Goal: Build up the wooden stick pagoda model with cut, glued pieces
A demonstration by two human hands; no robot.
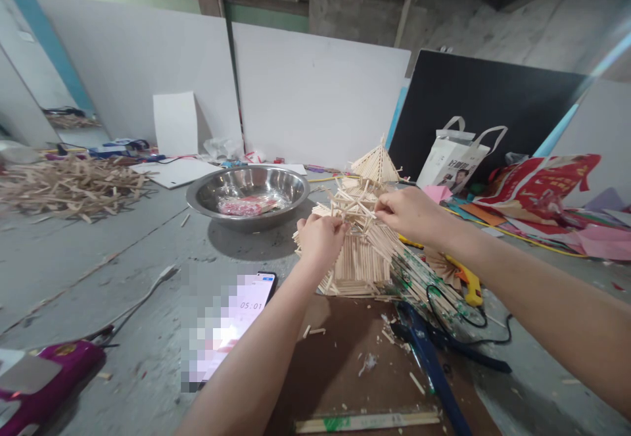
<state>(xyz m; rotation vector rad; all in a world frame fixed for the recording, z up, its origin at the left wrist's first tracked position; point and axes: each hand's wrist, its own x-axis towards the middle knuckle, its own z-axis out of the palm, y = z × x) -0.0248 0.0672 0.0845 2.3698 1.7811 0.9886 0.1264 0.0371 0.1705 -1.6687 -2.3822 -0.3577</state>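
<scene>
A model tower built of thin wooden sticks [362,252] stands on a brown board [345,363] in front of me, with a pointed stick roof [377,160] at its top. My left hand [320,239] grips the left side of the model's middle tier. My right hand [409,212] pinches sticks on the right side of the same tier. Both hands are closed on the model.
A steel bowl [207,193] holding a pink packet sits behind the model. A phone [246,311] lies at the left. A yellow glue gun [466,278], blue cutters [434,363], a loose stick pile [69,186], a paper bag [456,156] and coloured paper [542,193] surround the floor.
</scene>
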